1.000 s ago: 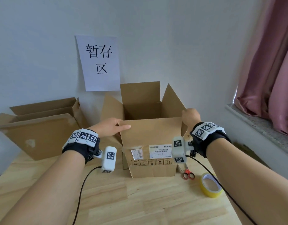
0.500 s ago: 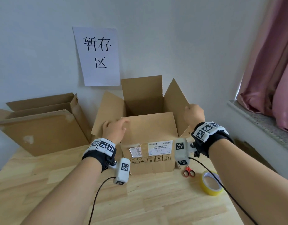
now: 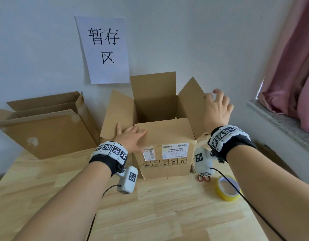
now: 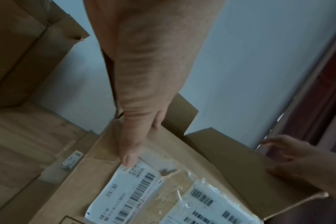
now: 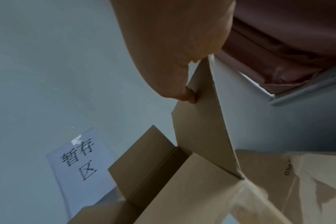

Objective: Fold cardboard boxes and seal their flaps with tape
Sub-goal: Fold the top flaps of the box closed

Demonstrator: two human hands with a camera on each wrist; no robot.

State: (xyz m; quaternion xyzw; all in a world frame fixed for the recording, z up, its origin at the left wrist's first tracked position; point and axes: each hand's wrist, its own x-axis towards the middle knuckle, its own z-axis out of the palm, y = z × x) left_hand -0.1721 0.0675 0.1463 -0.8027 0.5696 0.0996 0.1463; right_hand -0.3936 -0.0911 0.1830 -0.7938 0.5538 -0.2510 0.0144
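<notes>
**Flap closure in progress: box open, tape not yet in use**

I find the open cardboard box (image 3: 165, 146) standing on the wooden table (image 3: 150, 211), its four top flaps still raised or splayed. My left hand (image 3: 131, 139) lies flat at the near left corner, fingers straight and spread, the thumb against the left flap (image 3: 118, 113); it grips nothing. I judge it is there to steady the box while the flaps are turned in. My right hand (image 3: 217, 110) is at the upper edge of the right flap (image 3: 191, 101), fingers loosely spread; the right wrist view shows the thumb tip touching the flap's inner face. I cannot confirm a closed pinch. I judge this hand is placed to fold that flap inward.

Count: two boxes, the second (image 3: 45, 126) lying open against the wall at left; one roll of yellow tape (image 3: 227, 189) and one pair of red-handled scissors (image 3: 204, 178), both on the table right of the box, within reach for sealing. One paper sign (image 3: 105, 49) is on the wall.
</notes>
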